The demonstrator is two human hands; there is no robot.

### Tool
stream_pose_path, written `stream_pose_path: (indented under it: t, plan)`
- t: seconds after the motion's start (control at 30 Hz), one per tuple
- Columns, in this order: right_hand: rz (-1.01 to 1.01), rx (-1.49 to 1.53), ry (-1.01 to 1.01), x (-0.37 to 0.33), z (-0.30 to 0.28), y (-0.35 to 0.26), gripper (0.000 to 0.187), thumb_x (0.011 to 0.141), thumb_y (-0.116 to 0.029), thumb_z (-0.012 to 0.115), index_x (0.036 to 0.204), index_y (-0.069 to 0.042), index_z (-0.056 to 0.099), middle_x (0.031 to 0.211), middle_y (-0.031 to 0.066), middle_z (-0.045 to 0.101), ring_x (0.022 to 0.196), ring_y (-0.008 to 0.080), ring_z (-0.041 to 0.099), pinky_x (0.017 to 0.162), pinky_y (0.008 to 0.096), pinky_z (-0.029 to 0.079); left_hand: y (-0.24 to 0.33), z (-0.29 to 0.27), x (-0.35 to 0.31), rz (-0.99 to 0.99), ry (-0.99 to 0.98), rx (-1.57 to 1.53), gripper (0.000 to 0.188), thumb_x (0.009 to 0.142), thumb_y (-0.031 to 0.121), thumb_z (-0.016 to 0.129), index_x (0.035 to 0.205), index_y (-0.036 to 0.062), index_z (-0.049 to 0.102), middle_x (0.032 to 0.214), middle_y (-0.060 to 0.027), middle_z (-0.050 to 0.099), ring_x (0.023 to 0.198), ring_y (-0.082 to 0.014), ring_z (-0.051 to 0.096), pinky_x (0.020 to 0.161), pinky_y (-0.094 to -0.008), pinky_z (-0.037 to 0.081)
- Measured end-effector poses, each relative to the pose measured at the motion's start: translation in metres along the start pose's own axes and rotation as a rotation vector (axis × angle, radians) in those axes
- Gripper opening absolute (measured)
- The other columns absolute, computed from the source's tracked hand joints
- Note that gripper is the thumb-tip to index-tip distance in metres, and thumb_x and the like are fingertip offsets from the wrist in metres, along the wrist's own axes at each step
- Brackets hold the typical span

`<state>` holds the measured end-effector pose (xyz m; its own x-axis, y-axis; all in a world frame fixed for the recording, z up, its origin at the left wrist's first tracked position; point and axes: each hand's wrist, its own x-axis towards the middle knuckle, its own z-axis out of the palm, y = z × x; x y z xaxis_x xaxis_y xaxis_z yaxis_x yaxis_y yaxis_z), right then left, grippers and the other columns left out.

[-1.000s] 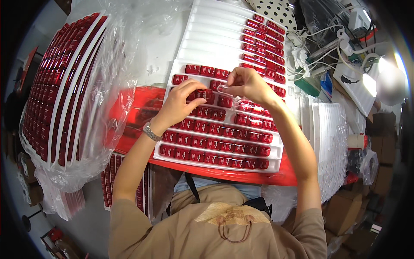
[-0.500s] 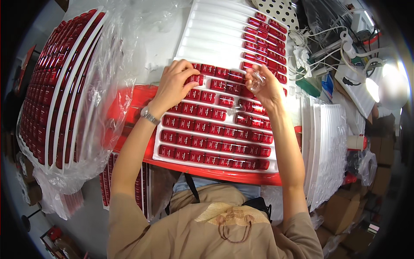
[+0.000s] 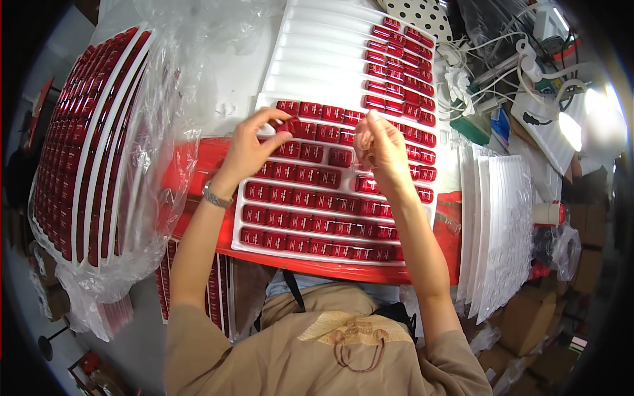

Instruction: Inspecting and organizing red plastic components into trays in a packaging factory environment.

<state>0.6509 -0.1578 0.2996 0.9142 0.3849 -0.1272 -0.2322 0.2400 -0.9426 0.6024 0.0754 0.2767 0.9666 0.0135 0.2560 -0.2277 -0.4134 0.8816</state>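
Observation:
A white ribbed tray (image 3: 300,49) lies in front of me, its grooves partly filled with rows of small glossy red bottles (image 3: 300,195). My left hand (image 3: 254,142) is over the tray's left edge, pinching one small red bottle (image 3: 289,124) between thumb and fingers at the end of a row. Its fingers partly cover that bottle. Over the middle rows, my right hand (image 3: 383,146) is closed with its fingertips together. What it holds is hidden by the fingers. A single red bottle (image 3: 339,158) sits apart in its groove between the hands.
Stacked trays of red bottles (image 3: 82,148) in clear plastic stand at the left. Upright white trays (image 3: 492,224) are at the right. A lit lamp (image 3: 598,125), tangled white cables (image 3: 462,82) and a polka-dot cloth (image 3: 419,14) lie at the back right. Red covering (image 3: 330,267) borders the near edge.
My right hand has moved left and slightly down, and its fingers have closed; the clear plastic pieces seen in it before no longer show. My left hand has shifted slightly left and down.

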Motion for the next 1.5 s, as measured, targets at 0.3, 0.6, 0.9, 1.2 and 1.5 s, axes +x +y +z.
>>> stream_pose_path:
  t: [0.3, 0.6, 0.9, 1.2, 1.5]
  plan:
    - [-0.389, -0.845, -0.032, -0.022, 0.033, -0.01, 0.026, 0.08, -0.029, 0.073, 0.074, -0.003, 0.067, 0.057, 0.0017, 0.056, 0.051, 0.0144, 0.057, 0.047, 0.028, 0.045, 0.041, 0.018, -0.028, 0.291, 0.041, 0.103, 0.032, 0.074, 0.007, 0.074, 0.104, 0.0022, 0.062, 0.1, -0.0096, 0.062, 0.094, -0.024, 0.061, 0.081, -0.0327, 0.05]
    - [-0.218, -0.791, 0.164, -0.017, 0.01, -0.014, 0.052, 0.085, -0.039, 0.064, 0.116, 0.001, 0.057, 0.088, 0.0188, 0.064, 0.071, 0.0326, 0.065, 0.063, 0.0414, 0.052, 0.004, -0.006, -0.02, 0.172, 0.09, 0.225, 0.026, 0.078, 0.008, 0.07, 0.102, 0.0003, 0.062, 0.096, -0.008, 0.058, 0.084, -0.0204, 0.06, 0.076, -0.0292, 0.048]
    - [-0.57, -1.476, -0.099, -0.031, -0.029, 0.021, 0.026, 0.074, -0.016, 0.072, 0.094, -0.004, 0.062, 0.08, 0.0126, 0.054, 0.061, 0.0263, 0.061, 0.052, 0.0367, 0.049, 0.006, 0.02, 0.005, 0.225, 0.026, 0.605, 0.024, 0.078, 0.01, 0.069, 0.1, 0.001, 0.064, 0.093, -0.0095, 0.058, 0.084, -0.0247, 0.057, 0.077, -0.0352, 0.047]
    - [-0.056, -0.044, 0.244, -0.048, -0.076, 0.005, 0.024, 0.087, -0.014, 0.066, 0.105, 0.001, 0.062, 0.075, 0.0048, 0.063, 0.061, 0.0086, 0.056, 0.057, 0.0202, 0.047, 0.017, 0.049, -0.005, 0.282, -0.1, 0.455, 0.032, 0.068, 0.01, 0.075, 0.098, 0.0002, 0.068, 0.092, -0.0072, 0.06, 0.092, -0.0229, 0.055, 0.082, -0.0343, 0.046]
    - [-0.222, -0.144, -0.065, -0.055, -0.011, 0.002, 0.021, 0.086, -0.009, 0.064, 0.104, 0.002, 0.065, 0.091, 0.0087, 0.063, 0.076, 0.0155, 0.062, 0.069, 0.0274, 0.052, 0.031, 0.042, -0.023, -0.013, -0.25, -0.164, 0.025, 0.078, 0.002, 0.069, 0.101, -0.0012, 0.06, 0.098, -0.0074, 0.058, 0.096, -0.018, 0.057, 0.083, -0.0291, 0.046]
